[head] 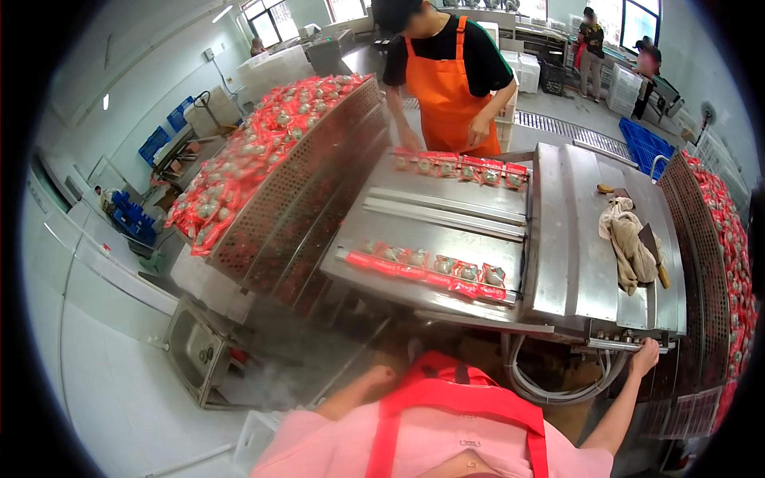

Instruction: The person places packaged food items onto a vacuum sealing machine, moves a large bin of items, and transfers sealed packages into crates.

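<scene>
My right hand [645, 357] grips the right part of a metal bar [615, 345] on the front side of the steel machine [553, 239]. My left hand [381, 375] hangs low beside my red apron [442, 388], away from the machine; its fingers are blurred. On the steel bed, a near row of red and clear plastic pouches [442, 272] with round greenish-grey items lies along the front sealing bar. A similar row of pouches [460, 169] lies along the far edge. Two metal strips [445, 212] cross the bed between them.
A co-worker in an orange apron [451, 101] stands across the machine, hands near the far row. Perforated metal bins of red pouches stand left [257, 161] and right [726, 251]. Cloth gloves [627, 245] and yellow-handled tools lie on the lid. Hoses [556, 391] loop below; a steel sink [200, 352] stands left.
</scene>
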The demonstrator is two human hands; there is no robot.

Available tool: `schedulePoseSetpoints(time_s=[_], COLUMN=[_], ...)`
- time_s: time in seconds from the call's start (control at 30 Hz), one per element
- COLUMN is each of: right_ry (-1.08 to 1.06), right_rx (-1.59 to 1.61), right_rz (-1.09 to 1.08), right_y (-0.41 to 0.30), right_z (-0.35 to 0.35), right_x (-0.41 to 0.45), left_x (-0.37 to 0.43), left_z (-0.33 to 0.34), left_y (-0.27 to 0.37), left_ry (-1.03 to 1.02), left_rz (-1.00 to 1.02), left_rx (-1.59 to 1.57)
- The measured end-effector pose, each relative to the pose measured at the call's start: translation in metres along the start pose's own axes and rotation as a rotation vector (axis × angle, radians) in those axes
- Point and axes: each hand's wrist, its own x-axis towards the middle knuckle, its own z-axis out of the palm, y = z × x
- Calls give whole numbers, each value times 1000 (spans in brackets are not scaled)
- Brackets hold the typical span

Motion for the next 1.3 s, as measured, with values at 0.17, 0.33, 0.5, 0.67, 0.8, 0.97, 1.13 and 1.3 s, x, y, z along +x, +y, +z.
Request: schedulePoseSetpoints(time_s=[0.17,0.33,0.5,0.67,0.8,0.97,1.13,1.3], right_ry=[-11,-7,11,-3,-35,-49,-93,-98], right_rx=[11,-16,-16,2,-9,-47,-107,-69], right_rz=[-8,-7,3,18,37,7,-46,-49], right_y=[-1,0,2,3,2,3,10,11], right_z=[-1,2,4,6,2,1,3,-1], right_x=[0,0,1,0,1,5,8,7], left_x=[-2,1,6,9,10,7,-15,-16], left_z=[-6,-8,1,4,3,-3,-8,-2], left_y=[6,0,-9,-17,-13,-5,5,-14], left_ry=[-21,-11,5,-18,-6,-1,35,206], left_rz=[-18,-37,-10,0,-17,7,-73,116], left_rx=[-33,-60,-25,-64,-18,25,-84,4])
